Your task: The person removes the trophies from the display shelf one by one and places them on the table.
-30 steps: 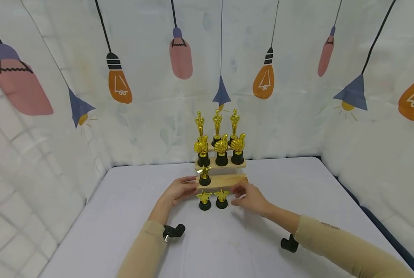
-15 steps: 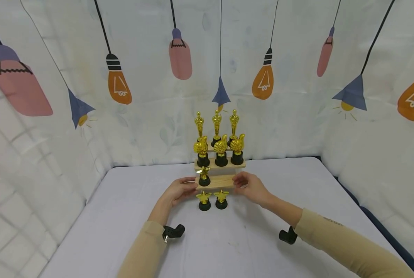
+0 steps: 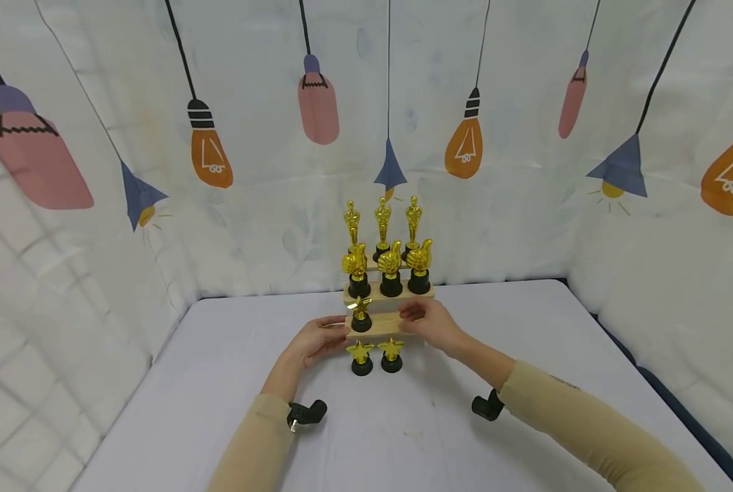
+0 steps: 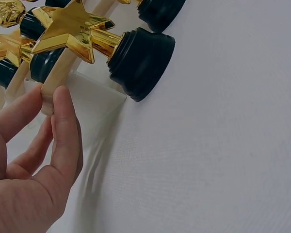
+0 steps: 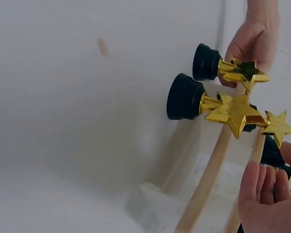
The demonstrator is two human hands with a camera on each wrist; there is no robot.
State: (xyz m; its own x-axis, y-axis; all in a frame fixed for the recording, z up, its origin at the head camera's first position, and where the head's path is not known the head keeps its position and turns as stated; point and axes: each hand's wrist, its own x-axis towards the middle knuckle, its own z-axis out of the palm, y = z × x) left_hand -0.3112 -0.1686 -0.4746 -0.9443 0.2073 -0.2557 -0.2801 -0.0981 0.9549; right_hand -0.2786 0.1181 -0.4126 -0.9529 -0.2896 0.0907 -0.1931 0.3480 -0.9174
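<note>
A tiered rack with pale wooden shelves (image 3: 383,325) stands at the back of the table. My left hand (image 3: 322,339) grips the left end of its lowest shelf, thumb on one face and fingers (image 4: 65,131) on the other. Near that end, on the shelf, stands a gold star trophy (image 3: 361,316) with a black base. Two more star trophies, a left one (image 3: 361,357) and a right one (image 3: 391,355), stand upright on the table in front. My right hand (image 3: 434,326) hovers at the lowest shelf's right half, fingers (image 5: 252,182) loosely bent, nothing between them and the thumb.
Three gold thumbs-up trophies (image 3: 390,268) stand on the middle shelf. Behind them, three gold figure trophies (image 3: 382,225) stand on the top shelf. A white cloth covers the table (image 3: 218,383). A lamp-printed curtain (image 3: 268,225) hangs close behind the rack.
My right hand has moved up and left, from beside the right star trophy on the table to over the lowest shelf. My left hand keeps its grip; the trophies stand where they were.
</note>
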